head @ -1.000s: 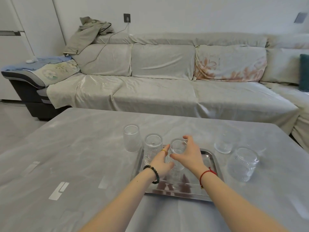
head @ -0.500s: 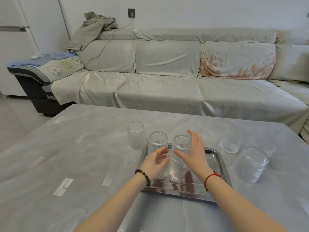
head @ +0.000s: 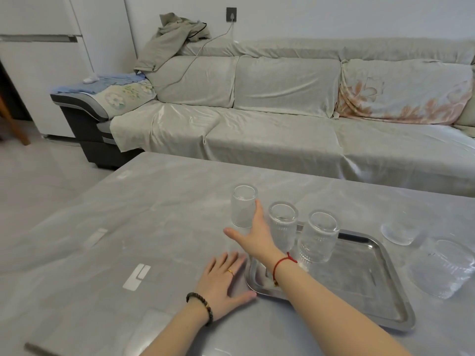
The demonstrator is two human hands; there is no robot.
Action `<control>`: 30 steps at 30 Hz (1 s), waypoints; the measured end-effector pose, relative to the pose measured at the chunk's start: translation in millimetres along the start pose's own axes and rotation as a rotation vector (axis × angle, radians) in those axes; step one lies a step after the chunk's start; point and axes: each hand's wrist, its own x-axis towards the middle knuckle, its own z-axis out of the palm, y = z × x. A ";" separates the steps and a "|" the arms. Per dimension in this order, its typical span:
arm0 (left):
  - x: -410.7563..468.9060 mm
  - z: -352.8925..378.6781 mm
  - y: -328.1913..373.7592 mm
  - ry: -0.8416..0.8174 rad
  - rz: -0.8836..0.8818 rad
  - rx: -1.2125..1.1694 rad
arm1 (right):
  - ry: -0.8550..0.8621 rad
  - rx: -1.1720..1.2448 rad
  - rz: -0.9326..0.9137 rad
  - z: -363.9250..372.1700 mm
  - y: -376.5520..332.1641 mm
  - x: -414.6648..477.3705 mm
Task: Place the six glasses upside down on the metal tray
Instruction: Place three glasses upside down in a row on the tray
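Note:
The metal tray (head: pixel 359 283) lies on the grey table. Two ribbed clear glasses (head: pixel 282 224) (head: pixel 318 235) stand on its far left part, seemingly bottom up. A third glass (head: pixel 243 206) stands on the table just left of the tray. My right hand (head: pixel 254 235) reaches across to it, fingers spread, fingertips against its right side, not closed around it. My left hand (head: pixel 223 278) lies flat and open on the table by the tray's left edge. Two more glasses (head: pixel 398 229) (head: pixel 442 268) sit on the table to the right of the tray.
The grey table (head: pixel 154 227) carries pale tape marks (head: pixel 136 276) at the left. A covered sofa (head: pixel 282 119) runs behind the table's far edge. A dark side unit (head: pixel 84 116) stands at the sofa's left end.
Both hands have let go of the second glass on the tray. My right hand has swung left to the glass on the table. My left hand has dropped flat beside the tray.

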 end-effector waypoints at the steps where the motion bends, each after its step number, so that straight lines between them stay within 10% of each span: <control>1: 0.7 2.0 -1.1 0.007 0.004 0.008 | 0.029 0.019 0.026 5.8 2.9 7.8; 11: 5.5 8.8 -2.4 -0.008 0.033 0.036 | 0.409 0.115 0.133 28.4 7.5 78.9; 30: -0.7 3.0 7.5 0.007 0.009 0.075 | 0.289 0.112 -0.208 -154.4 -10.7 -88.9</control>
